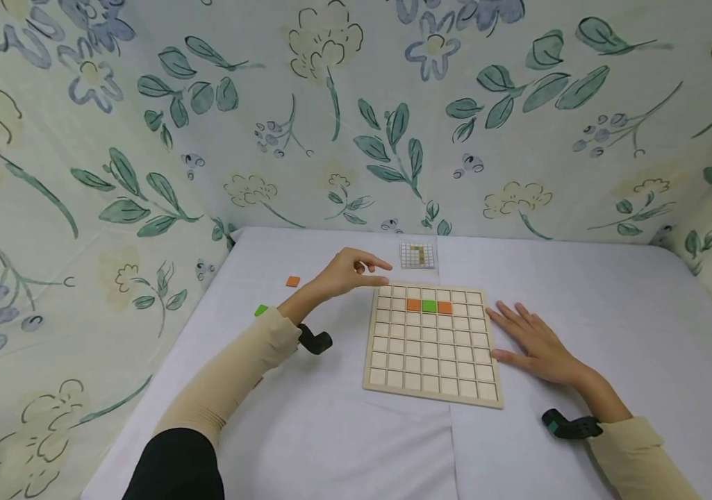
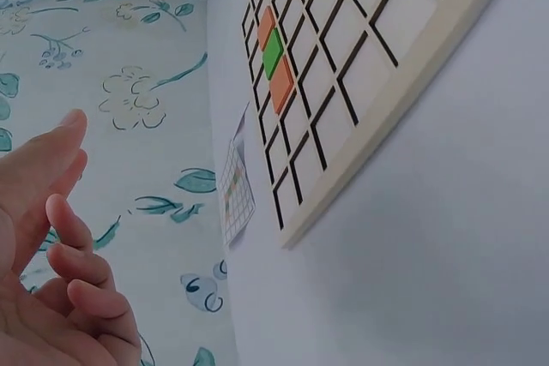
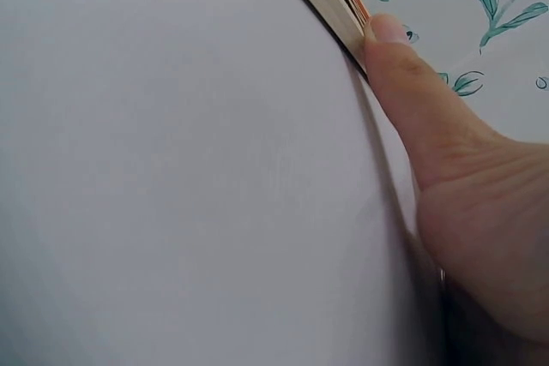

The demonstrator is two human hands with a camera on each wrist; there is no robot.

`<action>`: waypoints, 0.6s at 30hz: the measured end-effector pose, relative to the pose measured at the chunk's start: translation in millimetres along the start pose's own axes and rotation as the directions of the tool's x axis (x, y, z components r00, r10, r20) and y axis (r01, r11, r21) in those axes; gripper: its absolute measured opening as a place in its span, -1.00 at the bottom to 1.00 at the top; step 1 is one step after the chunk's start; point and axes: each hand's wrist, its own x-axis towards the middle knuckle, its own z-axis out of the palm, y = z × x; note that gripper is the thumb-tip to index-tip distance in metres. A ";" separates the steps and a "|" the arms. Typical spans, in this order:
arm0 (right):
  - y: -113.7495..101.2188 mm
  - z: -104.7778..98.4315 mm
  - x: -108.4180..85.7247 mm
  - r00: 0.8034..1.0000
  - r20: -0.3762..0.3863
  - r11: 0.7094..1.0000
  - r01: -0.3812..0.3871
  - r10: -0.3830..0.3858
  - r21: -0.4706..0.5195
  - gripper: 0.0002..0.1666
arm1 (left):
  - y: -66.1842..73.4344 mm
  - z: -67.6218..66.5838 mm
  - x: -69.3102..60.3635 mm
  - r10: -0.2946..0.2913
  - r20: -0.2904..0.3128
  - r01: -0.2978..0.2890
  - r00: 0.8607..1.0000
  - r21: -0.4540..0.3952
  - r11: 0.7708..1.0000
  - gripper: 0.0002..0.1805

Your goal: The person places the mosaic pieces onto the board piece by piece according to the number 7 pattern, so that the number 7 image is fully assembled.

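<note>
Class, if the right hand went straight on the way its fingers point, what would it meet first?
The right hand would probably meet the grid board first, at its right edge; its thumb seems to be touching it.

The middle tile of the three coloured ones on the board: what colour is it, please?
The middle tile is green; the head view shows it best.

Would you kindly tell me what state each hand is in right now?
Left hand: open, fingers loosely bent, holding nothing.
Right hand: open, gripping nothing, thumb touching the edge of the board.
</note>
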 end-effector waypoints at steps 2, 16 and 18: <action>-0.8 -1.0 0.2 1.000 0.000 1.000 0.000 0.000 0.001 -0.08 | -1.9 -7.6 -6.2 0.001 -0.005 -0.001 1.000 0.007 1.000 -0.68; -0.6 -0.7 0.5 1.000 0.006 1.000 -0.010 0.010 0.008 -0.07 | -26.8 -65.6 -51.9 -0.012 -0.017 0.013 1.000 0.083 0.996 -0.69; -1.1 -0.6 0.6 1.000 0.007 1.000 -0.010 0.010 0.009 -0.07 | -30.8 -75.9 -59.8 -0.020 -0.016 0.021 1.000 0.093 0.995 -0.69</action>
